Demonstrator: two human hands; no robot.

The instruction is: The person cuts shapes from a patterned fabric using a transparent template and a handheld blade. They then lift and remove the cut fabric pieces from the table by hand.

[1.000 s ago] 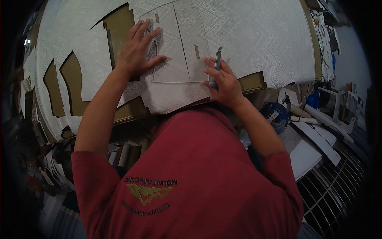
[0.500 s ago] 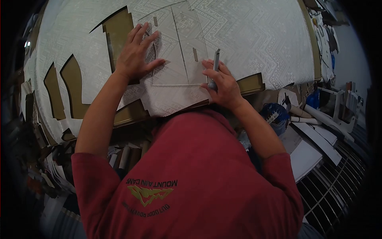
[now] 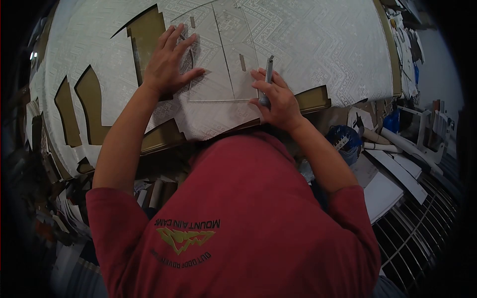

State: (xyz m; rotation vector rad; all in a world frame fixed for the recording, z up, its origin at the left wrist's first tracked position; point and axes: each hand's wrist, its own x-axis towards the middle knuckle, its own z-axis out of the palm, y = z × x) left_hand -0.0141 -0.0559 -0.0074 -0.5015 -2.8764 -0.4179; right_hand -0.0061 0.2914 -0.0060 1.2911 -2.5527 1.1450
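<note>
A clear pattern template (image 3: 211,84) with a dark centre line and small slots lies flat on white patterned sheet material (image 3: 318,49). My left hand (image 3: 171,64) rests on the template's left side, its fingers stretched and the thumb spread over the clear sheet. Near the template's lower right edge, my right hand (image 3: 279,102) is closed around a slim silver utility knife (image 3: 269,72). One end of the knife points up and away from me; its lower end is partly hidden by my fingers.
Cut-outs in the white sheet bare an olive-brown table surface (image 3: 149,44) on the left. Along the table's near edge the sheet ends in ragged steps. To the right stand a wire rack (image 3: 417,233), white offcuts (image 3: 382,196) and a blue-lined bin (image 3: 344,144).
The view has shifted slightly, with the table and both hands a little higher in it. The hands hold nearly the same places on the template.
</note>
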